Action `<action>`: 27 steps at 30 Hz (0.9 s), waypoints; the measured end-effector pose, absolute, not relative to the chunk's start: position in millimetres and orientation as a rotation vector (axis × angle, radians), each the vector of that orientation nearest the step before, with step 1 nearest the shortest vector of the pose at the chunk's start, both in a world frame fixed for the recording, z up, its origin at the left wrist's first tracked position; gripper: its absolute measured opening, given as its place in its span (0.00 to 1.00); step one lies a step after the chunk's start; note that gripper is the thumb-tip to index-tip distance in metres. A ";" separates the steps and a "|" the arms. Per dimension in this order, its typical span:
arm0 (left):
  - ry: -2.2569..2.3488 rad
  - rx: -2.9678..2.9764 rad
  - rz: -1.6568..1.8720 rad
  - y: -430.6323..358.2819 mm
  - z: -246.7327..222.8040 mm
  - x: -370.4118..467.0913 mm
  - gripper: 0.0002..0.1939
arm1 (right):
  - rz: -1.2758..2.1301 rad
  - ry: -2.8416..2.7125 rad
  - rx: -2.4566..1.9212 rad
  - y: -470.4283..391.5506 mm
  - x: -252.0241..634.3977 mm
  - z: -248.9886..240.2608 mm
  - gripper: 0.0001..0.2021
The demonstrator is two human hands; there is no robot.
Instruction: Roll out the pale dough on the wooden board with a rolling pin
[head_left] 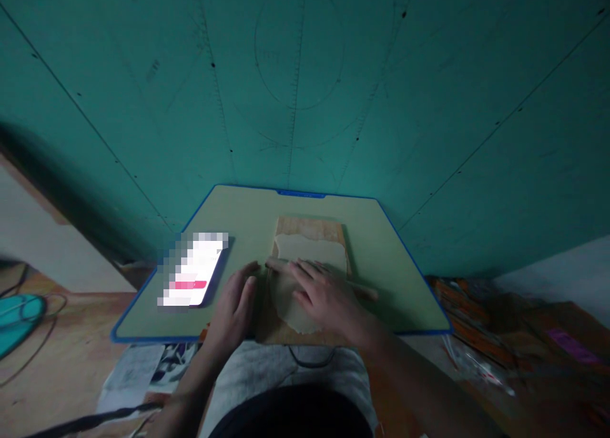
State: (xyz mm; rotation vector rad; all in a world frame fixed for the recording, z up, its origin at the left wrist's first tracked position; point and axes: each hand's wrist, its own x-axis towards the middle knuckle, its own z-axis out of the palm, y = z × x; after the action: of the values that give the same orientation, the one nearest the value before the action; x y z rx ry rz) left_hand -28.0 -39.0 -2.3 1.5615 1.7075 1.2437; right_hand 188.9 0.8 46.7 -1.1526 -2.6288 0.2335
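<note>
A thin sheet of dough (309, 247) covers most of a wooden board (309, 225). Across the dough lies a slim wooden rolling pin (279, 264), its right end sticking out past the board's edge. My right hand (324, 295) rests flat on top of the pin, fingers stretched out, hiding its middle. At the board's left side is my left hand (237, 304), thumb and fingers apart and holding nothing. Its fingertips come close to the pin's left end; whether they touch it I cannot tell.
The board lies on a small pale table (395, 266) with a blue rim. Left on it is a lit phone (195, 276), partly pixelated. Behind stands a green wall (295, 75). Clutter, including a plastic bag (483, 371), lies on the floor at right.
</note>
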 end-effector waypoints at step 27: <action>1.608 1.347 1.369 -43.8 14.5 -28.3 0.28 | 0.315 -2.722 -0.799 -36.8 218.2 37.7 0.24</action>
State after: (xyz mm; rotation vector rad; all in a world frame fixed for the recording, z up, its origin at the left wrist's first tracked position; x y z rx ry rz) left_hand -28.3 -43.8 14.5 1.3474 1.6076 1.3685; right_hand 218.2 -36.8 37.7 -0.7987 -2.7219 0.3147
